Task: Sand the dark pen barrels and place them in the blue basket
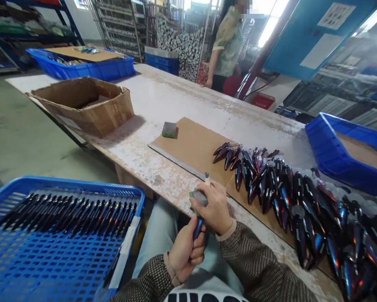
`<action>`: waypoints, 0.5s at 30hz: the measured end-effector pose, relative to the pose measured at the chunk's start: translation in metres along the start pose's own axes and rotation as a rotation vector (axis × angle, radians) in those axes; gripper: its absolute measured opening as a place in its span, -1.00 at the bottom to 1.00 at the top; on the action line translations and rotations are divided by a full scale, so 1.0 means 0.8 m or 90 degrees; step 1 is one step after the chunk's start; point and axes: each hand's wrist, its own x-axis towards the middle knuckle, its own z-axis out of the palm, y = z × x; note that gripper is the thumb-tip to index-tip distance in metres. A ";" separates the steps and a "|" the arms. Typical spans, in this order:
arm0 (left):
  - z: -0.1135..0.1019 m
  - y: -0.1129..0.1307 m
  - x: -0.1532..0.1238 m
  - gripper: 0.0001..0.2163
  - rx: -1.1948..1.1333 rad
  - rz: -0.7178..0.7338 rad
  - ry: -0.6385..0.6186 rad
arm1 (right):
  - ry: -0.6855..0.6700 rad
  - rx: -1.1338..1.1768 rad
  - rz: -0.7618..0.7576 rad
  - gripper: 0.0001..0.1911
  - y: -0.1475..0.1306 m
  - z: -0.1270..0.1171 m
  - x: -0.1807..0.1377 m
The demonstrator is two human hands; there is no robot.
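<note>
One scuffed white workshop table [172, 100], open toward its far edge [191, 87], left fingers [197, 253] gripping glossy blue piece [198, 227], right fingers [209, 192] gripping grey-green block [200, 197]

Table [175, 98] across front. Cardboard sheet [194, 140] on it, ctr, w/ small block [169, 130] nr its L end & heap of parts [279, 191] on its R. Tray [325, 153] behind heap, far R. Box [114, 113] on table's L side, crate [120, 71] behind it (board [109, 55] laid across top). Basket [65, 180] low L, this side of table, w/ row of parts [71, 214] along far end. L hand [186, 251] & R hand [214, 205] nr table's near edge, btwn basket & heap. Co-worker [229, 46] beyond table.
</note>
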 end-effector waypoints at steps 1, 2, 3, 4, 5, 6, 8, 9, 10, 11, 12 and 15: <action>0.001 0.000 0.000 -0.57 0.004 0.002 0.000 | 0.006 -0.022 0.001 -0.78 0.003 0.000 0.003; 0.001 -0.001 0.000 -0.58 0.006 0.003 -0.001 | 0.020 -0.042 0.016 -0.79 0.009 0.000 0.006; 0.001 -0.001 0.000 -0.57 0.006 0.002 -0.001 | 0.039 -0.058 0.032 -0.79 0.014 -0.001 0.008; 0.001 -0.002 0.000 -0.57 0.007 0.002 0.002 | 0.047 -0.064 0.040 -0.79 0.017 -0.001 0.009; 0.001 -0.003 0.001 -0.56 0.010 0.004 0.006 | 0.048 -0.065 0.038 -0.79 0.018 -0.002 0.008; 0.001 -0.004 0.001 -0.55 0.014 0.007 0.012 | 0.037 -0.061 0.024 -0.79 0.018 -0.002 0.006; 0.002 -0.005 0.002 -0.55 0.023 0.017 0.019 | 0.006 -0.053 -0.016 -0.77 0.013 -0.001 0.002; 0.002 -0.005 0.002 -0.54 0.026 0.022 0.021 | -0.008 -0.054 -0.028 -0.77 0.012 -0.001 0.001; 0.003 -0.005 0.002 -0.55 0.028 0.024 0.021 | -0.009 -0.061 -0.022 -0.77 0.011 -0.001 0.002; 0.003 -0.005 0.003 -0.55 0.029 0.023 0.021 | -0.002 -0.072 -0.008 -0.79 0.011 -0.001 0.003; 0.002 -0.005 0.003 -0.55 0.031 0.021 0.023 | 0.012 -0.082 0.008 -0.80 0.012 -0.001 0.004; 0.000 -0.007 0.004 -0.52 0.042 0.017 0.038 | 0.027 -0.088 -0.004 -0.79 0.013 -0.002 0.005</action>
